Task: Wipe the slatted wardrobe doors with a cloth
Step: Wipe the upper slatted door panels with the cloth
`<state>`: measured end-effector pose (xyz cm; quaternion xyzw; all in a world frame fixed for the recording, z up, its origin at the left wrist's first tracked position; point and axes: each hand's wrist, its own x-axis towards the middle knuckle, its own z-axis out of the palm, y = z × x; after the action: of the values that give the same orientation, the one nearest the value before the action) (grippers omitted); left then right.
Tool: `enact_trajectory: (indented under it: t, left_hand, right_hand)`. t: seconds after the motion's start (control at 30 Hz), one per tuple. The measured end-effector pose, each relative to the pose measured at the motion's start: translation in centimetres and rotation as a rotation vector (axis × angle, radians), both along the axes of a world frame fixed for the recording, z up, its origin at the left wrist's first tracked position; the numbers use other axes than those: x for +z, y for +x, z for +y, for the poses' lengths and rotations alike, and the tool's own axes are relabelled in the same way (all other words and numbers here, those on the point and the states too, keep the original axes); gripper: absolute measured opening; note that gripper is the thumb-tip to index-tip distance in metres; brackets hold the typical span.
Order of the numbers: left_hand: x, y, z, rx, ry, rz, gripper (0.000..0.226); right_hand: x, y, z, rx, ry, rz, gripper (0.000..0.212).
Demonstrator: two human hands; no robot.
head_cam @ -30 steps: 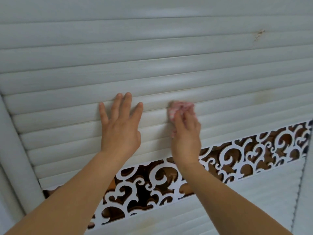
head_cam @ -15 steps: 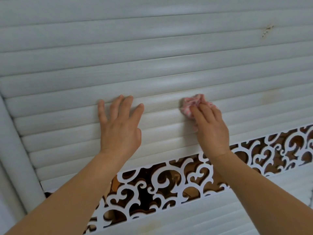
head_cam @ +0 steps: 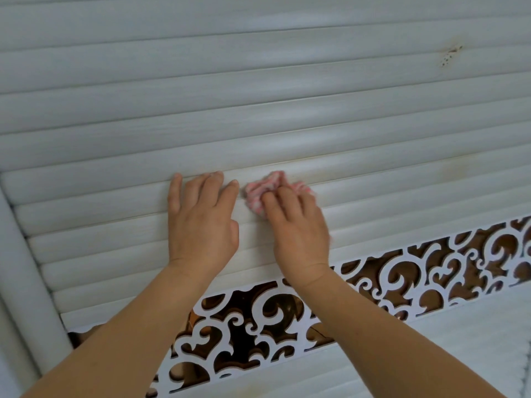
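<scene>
The white slatted wardrobe door (head_cam: pixel 287 116) fills the view. My left hand (head_cam: pixel 201 222) lies flat on the slats with its fingers straight and close together. Just to its right, my right hand (head_cam: pixel 298 228) grips a bunched pink-and-white cloth (head_cam: pixel 258 193) and presses it against a slat. The cloth sticks out above and to the left of my fingertips, nearly touching my left forefinger. Part of the cloth is hidden under my right hand.
A white scrollwork cut-out band (head_cam: pixel 402 271) with dark brown behind it runs below my hands. More slats (head_cam: pixel 431 354) continue under it. A rounded door frame (head_cam: pixel 26 282) stands at the left. A small brown speckled mark (head_cam: pixel 449 57) sits on an upper right slat.
My right hand first slid the cloth to the right along the slat, then back left until it is beside my left hand. My left hand stays pressed in place.
</scene>
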<state>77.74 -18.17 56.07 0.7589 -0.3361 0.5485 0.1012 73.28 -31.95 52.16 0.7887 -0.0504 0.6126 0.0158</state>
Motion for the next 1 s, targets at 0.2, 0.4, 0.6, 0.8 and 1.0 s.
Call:
enact_trajectory:
  t: [0.2, 0.4, 0.6, 0.8, 1.0]
  left_hand:
    - [0.2, -0.1, 0.4, 0.034, 0.030, -0.010, 0.054]
    - [0.2, -0.1, 0.3, 0.021, 0.032, -0.008, 0.052]
    - [0.8, -0.4, 0.0, 0.010, -0.001, -0.015, 0.043]
    - [0.7, -0.3, 0.0, 0.013, 0.006, -0.026, 0.048]
    - [0.6, -0.1, 0.1, 0.029, 0.014, -0.040, 0.048]
  right_hand:
    - [-0.2, -0.2, -2.5, 0.014, -0.107, 0.020, 0.039]
    - [-0.7, -1.7, -8.1, -0.028, 0.220, -0.070, 0.040]
    - [-0.8, -0.6, -6.8, 0.115, 0.460, -0.207, 0.040]
    - [-1.5, 1.7, -1.2, 0.145, 0.037, -0.042, 0.060]
    - [-1.0, 1.5, -2.5, 0.051, -0.134, 0.023, 0.058]
